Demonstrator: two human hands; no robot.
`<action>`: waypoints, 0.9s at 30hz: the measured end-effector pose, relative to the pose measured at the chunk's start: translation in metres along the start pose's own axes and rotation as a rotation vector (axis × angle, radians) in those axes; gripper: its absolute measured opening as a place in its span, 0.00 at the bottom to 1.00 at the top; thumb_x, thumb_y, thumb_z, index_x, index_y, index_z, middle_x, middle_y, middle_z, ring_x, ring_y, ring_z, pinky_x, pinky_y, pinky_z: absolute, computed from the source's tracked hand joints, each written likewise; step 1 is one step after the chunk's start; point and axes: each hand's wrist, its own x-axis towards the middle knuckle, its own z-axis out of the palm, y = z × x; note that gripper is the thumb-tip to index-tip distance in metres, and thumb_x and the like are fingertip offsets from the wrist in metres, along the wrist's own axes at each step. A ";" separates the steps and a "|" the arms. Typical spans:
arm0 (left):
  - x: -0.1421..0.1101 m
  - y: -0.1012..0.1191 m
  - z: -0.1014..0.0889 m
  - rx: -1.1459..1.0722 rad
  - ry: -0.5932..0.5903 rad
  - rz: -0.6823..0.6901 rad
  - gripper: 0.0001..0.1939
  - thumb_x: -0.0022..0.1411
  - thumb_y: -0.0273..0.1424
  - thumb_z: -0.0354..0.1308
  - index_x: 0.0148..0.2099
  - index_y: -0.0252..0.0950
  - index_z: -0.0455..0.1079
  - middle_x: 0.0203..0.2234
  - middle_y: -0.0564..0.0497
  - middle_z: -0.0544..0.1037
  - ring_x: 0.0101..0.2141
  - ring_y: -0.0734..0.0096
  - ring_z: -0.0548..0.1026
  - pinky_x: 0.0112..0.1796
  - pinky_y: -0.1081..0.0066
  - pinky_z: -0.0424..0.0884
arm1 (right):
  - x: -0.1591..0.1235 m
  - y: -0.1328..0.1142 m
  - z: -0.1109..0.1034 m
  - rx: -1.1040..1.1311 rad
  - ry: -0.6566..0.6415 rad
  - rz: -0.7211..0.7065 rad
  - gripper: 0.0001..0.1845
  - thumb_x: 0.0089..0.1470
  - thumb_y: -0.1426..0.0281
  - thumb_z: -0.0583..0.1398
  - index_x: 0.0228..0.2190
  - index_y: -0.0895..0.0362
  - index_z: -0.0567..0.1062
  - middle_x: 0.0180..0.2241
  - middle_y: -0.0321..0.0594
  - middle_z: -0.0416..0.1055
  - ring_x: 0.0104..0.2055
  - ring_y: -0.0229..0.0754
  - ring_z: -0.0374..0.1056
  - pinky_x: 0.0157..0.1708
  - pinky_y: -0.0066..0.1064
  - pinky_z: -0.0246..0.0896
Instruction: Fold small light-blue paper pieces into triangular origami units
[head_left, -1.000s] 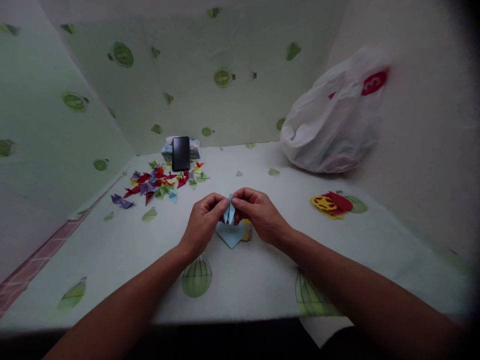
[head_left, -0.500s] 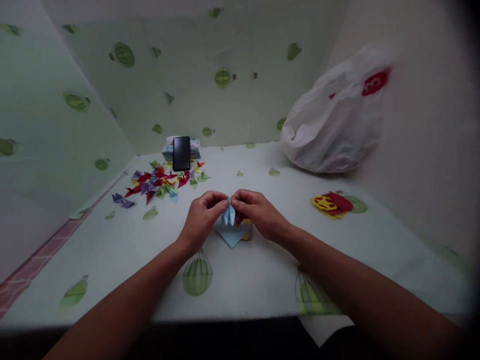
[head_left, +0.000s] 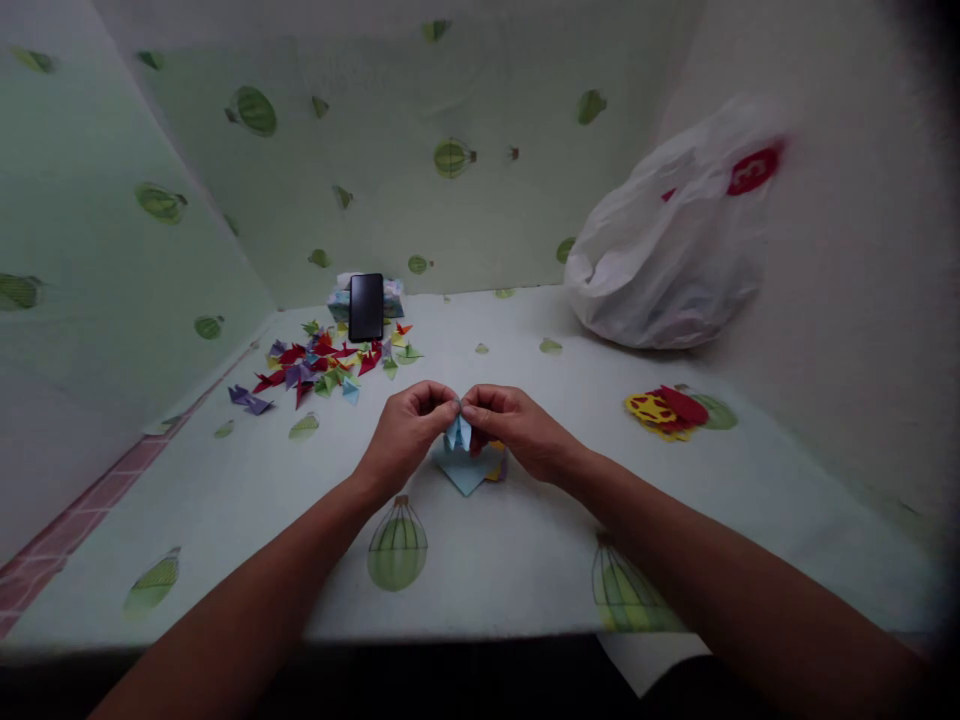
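My left hand [head_left: 405, 432] and my right hand [head_left: 510, 428] meet at the middle of the table, both pinching a small folded light-blue paper piece [head_left: 458, 433] between thumb and fingers. Under the hands lies a small stack of flat paper squares [head_left: 469, 470], light blue on top with yellow and purple edges showing at its right. The fingertips hide the top of the folded piece.
A heap of folded coloured paper pieces [head_left: 319, 362] lies at the back left, in front of a black phone [head_left: 366, 307] propped against a tissue pack. A white plastic bag [head_left: 671, 245] sits at the back right. Red and yellow paper cut-outs [head_left: 666, 411] lie at the right.
Both hands have sunk a little toward the paper stack while still pinching the blue piece, and their fingers have closed tighter over its top.
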 end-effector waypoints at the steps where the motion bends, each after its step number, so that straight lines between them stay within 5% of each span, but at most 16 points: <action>1: 0.000 0.000 0.001 -0.002 0.002 -0.003 0.09 0.53 0.33 0.65 0.32 0.33 0.73 0.24 0.54 0.72 0.26 0.76 0.67 0.30 0.73 0.62 | 0.000 0.000 0.000 -0.011 0.001 -0.010 0.17 0.50 0.58 0.67 0.27 0.57 0.71 0.21 0.32 0.68 0.23 0.33 0.64 0.27 0.28 0.61; 12: -0.002 0.000 0.004 -0.180 -0.011 -0.122 0.12 0.52 0.36 0.67 0.33 0.31 0.73 0.25 0.53 0.74 0.26 0.75 0.71 0.32 0.71 0.69 | 0.000 -0.001 0.000 -0.082 0.050 -0.075 0.13 0.51 0.63 0.65 0.24 0.57 0.71 0.22 0.33 0.68 0.24 0.34 0.64 0.27 0.28 0.60; 21: -0.002 -0.001 0.002 0.020 0.032 0.004 0.10 0.55 0.35 0.65 0.31 0.32 0.74 0.25 0.52 0.75 0.26 0.74 0.70 0.31 0.72 0.67 | 0.000 0.000 0.002 -0.228 0.101 -0.129 0.12 0.52 0.64 0.63 0.23 0.57 0.70 0.21 0.32 0.66 0.23 0.34 0.63 0.25 0.27 0.58; 27: -0.002 -0.004 0.003 -0.059 0.023 -0.020 0.10 0.55 0.36 0.65 0.30 0.33 0.74 0.24 0.53 0.73 0.25 0.76 0.69 0.30 0.73 0.67 | 0.000 -0.001 0.003 -0.252 0.095 -0.142 0.11 0.52 0.65 0.63 0.23 0.57 0.69 0.21 0.32 0.66 0.23 0.34 0.63 0.25 0.28 0.58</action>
